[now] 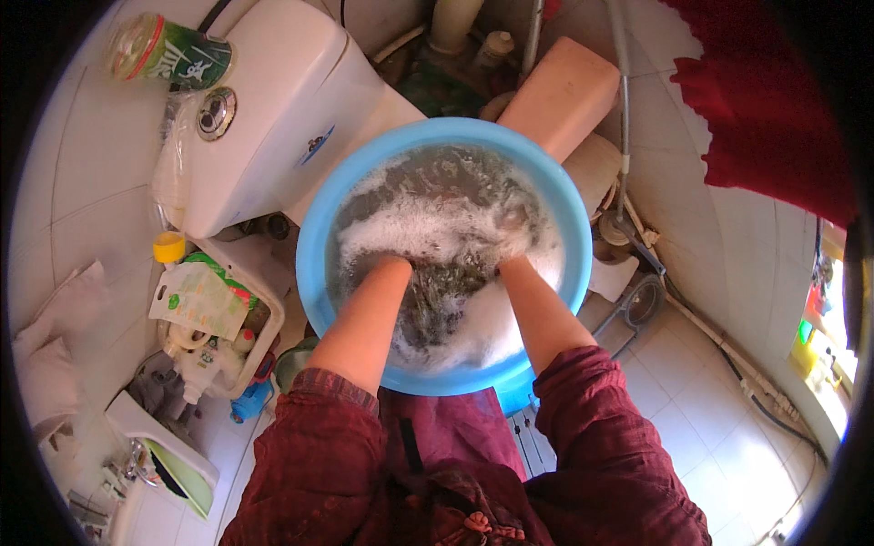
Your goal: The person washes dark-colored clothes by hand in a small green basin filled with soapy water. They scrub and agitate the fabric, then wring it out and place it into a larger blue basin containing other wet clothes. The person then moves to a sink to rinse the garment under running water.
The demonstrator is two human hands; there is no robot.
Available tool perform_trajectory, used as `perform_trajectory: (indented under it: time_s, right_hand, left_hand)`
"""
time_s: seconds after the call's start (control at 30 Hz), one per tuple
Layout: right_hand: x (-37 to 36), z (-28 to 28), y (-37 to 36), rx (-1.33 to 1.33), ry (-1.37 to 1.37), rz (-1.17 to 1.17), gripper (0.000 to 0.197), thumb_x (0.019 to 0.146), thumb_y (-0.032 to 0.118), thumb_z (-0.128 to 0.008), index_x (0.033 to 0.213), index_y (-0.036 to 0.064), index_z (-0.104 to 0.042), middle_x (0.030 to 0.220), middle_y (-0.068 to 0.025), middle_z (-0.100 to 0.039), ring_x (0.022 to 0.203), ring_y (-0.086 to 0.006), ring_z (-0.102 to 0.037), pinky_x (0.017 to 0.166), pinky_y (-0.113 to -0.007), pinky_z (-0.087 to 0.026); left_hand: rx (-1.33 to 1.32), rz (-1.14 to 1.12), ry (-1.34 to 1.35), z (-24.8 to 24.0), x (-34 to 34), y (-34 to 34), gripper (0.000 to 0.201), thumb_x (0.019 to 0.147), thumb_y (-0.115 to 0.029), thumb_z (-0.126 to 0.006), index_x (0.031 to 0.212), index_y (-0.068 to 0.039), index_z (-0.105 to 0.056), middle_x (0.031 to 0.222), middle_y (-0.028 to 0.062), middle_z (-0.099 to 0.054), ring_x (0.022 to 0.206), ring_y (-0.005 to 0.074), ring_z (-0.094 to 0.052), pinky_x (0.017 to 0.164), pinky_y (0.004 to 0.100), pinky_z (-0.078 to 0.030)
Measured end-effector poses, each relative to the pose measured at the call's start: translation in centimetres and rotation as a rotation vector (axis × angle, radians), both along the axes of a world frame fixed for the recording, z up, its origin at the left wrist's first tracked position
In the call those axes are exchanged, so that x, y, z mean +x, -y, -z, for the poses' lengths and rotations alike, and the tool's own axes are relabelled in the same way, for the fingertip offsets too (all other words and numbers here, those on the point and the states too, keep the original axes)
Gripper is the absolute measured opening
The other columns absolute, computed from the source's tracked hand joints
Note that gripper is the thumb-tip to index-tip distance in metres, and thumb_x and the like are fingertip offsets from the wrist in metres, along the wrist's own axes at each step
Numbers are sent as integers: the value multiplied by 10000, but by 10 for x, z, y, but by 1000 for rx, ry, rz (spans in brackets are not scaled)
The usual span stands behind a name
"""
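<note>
Both bare forearms reach down into a round light-blue plastic basin (315,241) in the middle of the view, the left forearm (364,314) and the right forearm (546,309) entering the soapy water (446,173) side by side, a little apart. The left hand and the right hand are both under the surface, so I cannot tell whether either is open, closed or gripping something. White suds (419,223) spread in a band across the water and pile up again beside the right forearm; between the wrists the water is dark and churned. Maroon sleeves (592,400) are pushed up clear of it. Behind the basin, to the left, stands a white toilet cistern (273,100) with a round chrome flush button (217,114) and a small blue printed emblem (316,146). A clear-topped container (191,59) at the cistern's far left edge has a green label with large white lettering and a white figure. Below, a white plastic bin (269,332) holds bottles and a pale packet (205,296) printed in green — its smaller print too blurred to read. A salmon-pink block-shaped object (560,96) stands behind the basin on the right, and red cloth (756,109) hangs farther right.
</note>
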State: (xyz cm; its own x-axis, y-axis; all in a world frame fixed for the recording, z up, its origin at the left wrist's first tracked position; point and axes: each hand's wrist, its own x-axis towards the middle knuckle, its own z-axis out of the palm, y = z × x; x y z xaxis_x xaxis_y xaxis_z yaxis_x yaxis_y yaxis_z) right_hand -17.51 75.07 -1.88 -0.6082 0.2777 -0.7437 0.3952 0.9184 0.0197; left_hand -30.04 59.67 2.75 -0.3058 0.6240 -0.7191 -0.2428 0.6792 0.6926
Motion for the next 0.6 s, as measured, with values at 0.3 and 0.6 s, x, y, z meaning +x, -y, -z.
perform_trajectory:
  time_s: [0.3,0.6]
  right_hand:
    - [-77,-87,7,54,-535,604,549,684,196,-651,1203,130,-487,1021,-190,-532,937,-351,-543,751,-433,-467]
    - [-10,-186,103,-164,-1178,258,412,498,40,-698,870,132,-549,980,-142,-477,923,-330,-458,757,-433,-352]
  left_hand:
    - [58,-589,-195,3,0,16,775,769,-584,-490,1346,-106,-291,1347,164,-343,1249,297,-317,1022,368,-252]
    - [247,-679,-266,-89,-5,55,858,736,-645,-499,1362,-112,-255,1360,183,-314,1256,293,-309,1037,354,-221]
